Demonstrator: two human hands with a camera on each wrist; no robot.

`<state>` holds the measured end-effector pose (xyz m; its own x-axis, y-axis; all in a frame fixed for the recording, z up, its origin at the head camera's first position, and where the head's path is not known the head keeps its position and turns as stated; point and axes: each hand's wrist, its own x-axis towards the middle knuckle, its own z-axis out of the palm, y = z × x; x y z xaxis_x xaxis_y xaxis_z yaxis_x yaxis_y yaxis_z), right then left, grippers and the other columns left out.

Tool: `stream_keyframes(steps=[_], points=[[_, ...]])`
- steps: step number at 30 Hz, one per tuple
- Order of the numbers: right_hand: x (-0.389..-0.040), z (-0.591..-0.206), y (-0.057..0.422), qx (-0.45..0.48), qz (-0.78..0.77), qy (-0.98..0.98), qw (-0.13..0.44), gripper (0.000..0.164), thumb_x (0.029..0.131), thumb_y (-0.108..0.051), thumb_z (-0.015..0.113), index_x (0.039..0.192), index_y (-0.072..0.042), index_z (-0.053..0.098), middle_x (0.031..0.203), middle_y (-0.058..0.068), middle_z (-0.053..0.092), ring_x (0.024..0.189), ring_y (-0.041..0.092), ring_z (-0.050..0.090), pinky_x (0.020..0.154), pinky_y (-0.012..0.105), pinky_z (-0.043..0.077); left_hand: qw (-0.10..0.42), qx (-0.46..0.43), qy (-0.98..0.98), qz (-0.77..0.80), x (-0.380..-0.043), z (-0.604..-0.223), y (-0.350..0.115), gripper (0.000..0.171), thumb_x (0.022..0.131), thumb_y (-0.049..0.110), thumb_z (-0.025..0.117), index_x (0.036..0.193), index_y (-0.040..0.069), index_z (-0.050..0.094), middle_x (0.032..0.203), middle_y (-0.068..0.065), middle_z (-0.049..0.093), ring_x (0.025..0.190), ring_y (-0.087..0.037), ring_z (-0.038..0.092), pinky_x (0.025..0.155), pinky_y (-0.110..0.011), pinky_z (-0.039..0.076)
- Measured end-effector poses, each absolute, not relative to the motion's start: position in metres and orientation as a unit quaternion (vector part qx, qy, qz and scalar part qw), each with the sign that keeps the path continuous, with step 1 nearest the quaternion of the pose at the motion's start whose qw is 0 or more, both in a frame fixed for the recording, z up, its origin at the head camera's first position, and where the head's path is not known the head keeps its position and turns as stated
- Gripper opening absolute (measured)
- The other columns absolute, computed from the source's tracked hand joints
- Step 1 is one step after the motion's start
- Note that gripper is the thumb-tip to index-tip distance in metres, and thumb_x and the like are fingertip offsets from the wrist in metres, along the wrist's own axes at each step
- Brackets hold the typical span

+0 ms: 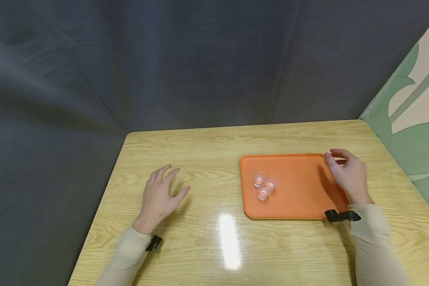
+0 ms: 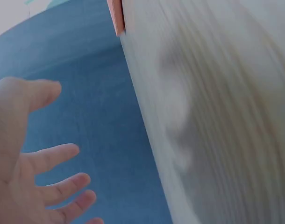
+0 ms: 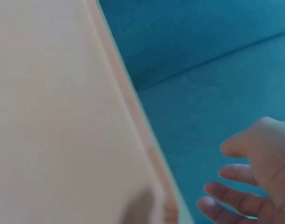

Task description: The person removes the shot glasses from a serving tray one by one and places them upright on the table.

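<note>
An orange tray (image 1: 296, 206) lies on the wooden table, right of the middle. Three small clear cups (image 1: 263, 193) stand close together on its left part. My left hand (image 1: 159, 198) hovers over the table to the left of the tray, fingers spread and holding nothing; its palm (image 2: 16, 186) shows bare in the left wrist view. Over the tray's right end is my right hand (image 1: 350, 174), its fingers loosely bent with nothing between them. In the right wrist view the fingers (image 3: 236, 200) appear apart from the tray's rim (image 3: 138, 112).
The wood-grain table (image 1: 196, 246) has a bright light reflection left of the tray's front corner. Dark blue cloth (image 1: 214, 63) hangs behind and at the left of the table. A green and cream patterned surface (image 1: 422, 119) borders the right side.
</note>
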<state>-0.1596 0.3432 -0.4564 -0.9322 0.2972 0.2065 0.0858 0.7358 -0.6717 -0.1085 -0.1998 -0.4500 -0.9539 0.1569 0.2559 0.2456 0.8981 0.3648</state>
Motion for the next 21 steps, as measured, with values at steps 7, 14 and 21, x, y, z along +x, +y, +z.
stream_keyframes(steps=[7, 14, 21], points=[[-0.171, -0.478, 0.347, -0.198, 0.356, -0.903, 0.134, 0.046, 0.104, -0.038, 0.058, 0.13, -0.003, 0.075, 0.109, 0.014, 0.076, 0.076, -0.002, 0.053, 0.065, 0.017, 0.041, 0.125, -0.146, -0.947, -0.257, -0.113, -0.459, -0.16, 0.051, 0.096, 0.047, 0.075, 0.135, 0.013, 0.073, 0.135, -0.008, 0.069, 0.124, -0.033, 0.062, 0.098, -0.052, 0.055], [-0.177, -0.496, 0.352, -0.223, 0.352, -0.904, 0.089, 0.05, 0.106, -0.035, 0.053, 0.136, 0.002, 0.068, 0.125, 0.027, 0.07, 0.105, 0.036, 0.061, 0.074, 0.03, 0.039, 0.099, -0.194, -0.937, -0.272, -0.113, -0.464, -0.121, 0.045, 0.096, 0.043, 0.076, 0.13, 0.014, 0.075, 0.126, -0.004, 0.073, 0.117, -0.028, 0.068, 0.094, -0.047, 0.059], [-0.18, -0.502, 0.352, -0.212, 0.336, -0.913, 0.09, 0.046, 0.106, -0.031, 0.054, 0.13, 0.004, 0.07, 0.112, 0.023, 0.07, 0.096, 0.032, 0.059, 0.075, 0.033, 0.038, 0.057, -0.238, -0.931, -0.27, -0.117, -0.465, -0.082, 0.043, 0.098, 0.045, 0.073, 0.13, 0.016, 0.075, 0.124, -0.001, 0.074, 0.115, -0.023, 0.068, 0.089, -0.042, 0.06]])
